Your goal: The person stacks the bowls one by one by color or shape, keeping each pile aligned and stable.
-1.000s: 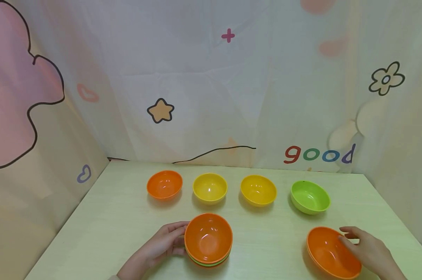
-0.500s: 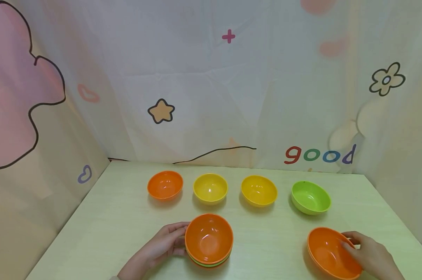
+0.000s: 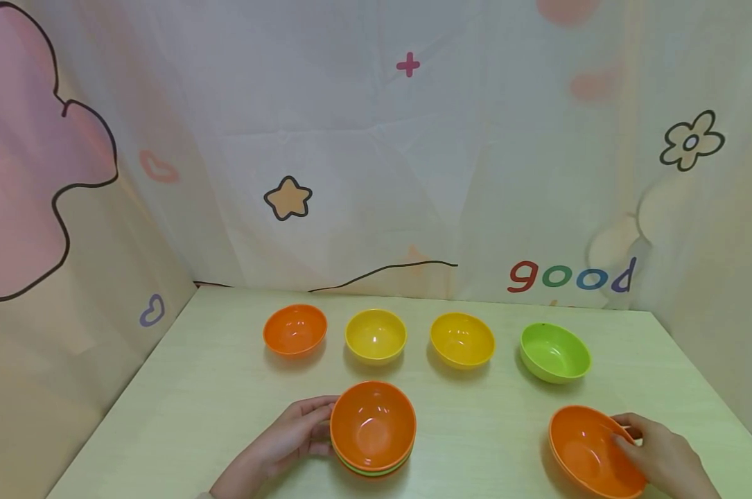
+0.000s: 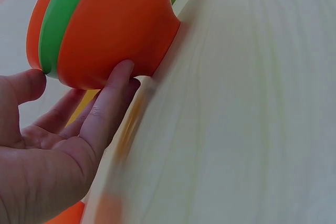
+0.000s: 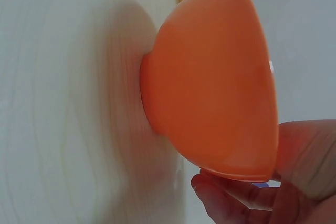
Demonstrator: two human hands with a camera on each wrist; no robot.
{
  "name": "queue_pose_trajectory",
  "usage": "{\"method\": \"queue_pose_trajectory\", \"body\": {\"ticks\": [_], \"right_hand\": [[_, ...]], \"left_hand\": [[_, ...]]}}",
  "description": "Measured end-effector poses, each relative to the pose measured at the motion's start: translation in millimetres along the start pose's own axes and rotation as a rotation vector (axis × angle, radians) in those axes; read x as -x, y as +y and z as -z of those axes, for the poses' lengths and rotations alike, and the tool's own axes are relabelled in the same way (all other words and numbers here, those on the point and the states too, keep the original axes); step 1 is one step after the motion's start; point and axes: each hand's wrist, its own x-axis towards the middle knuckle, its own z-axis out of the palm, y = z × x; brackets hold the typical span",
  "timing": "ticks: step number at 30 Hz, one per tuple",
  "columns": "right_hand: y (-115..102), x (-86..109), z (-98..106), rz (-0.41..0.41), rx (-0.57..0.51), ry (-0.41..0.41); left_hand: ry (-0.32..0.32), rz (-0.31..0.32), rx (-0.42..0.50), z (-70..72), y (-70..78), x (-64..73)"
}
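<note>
Stacking is apparently at pick-up, the left hand (image 3: 291,433) spread against the stack (image 3: 373,424) at six o'clock, the right hand (image 3: 659,449) pinching the orange bowl (image 3: 584,443) at four, a level lift probably needed next.

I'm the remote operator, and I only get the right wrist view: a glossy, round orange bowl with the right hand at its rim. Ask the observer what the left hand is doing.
Observer: The left hand holds the side of a stack of glossy, round bowls: orange on top, green between, orange beneath.

Operator: And what stands farther back, beyond that stack?

Observer: A spaced row of four, left to right in the head view: a shiny round orange bowl, a pale yellow round bowl, a deeper yellow round bowl and a light green round bowl.
</note>
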Motion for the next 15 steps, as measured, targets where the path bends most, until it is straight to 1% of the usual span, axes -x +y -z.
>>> {"method": "queue_pose_trajectory", "body": {"ticks": [3, 8, 15], "right_hand": [[-1.0, 0.2, -0.7, -0.007, -0.012, -0.013], [-3.0, 2.1, -0.1, 0.015, -0.002, -0.006], [-8.1, 4.7, 0.3, -0.015, -0.018, -0.034]], "left_hand": [[-0.008, -0.004, 0.000, 0.2, 0.1, 0.5], [-0.009, -0.008, -0.003, 0.2, -0.1, 0.4], [0.010, 0.002, 0.002, 0.3, -1.2, -1.1]]}}
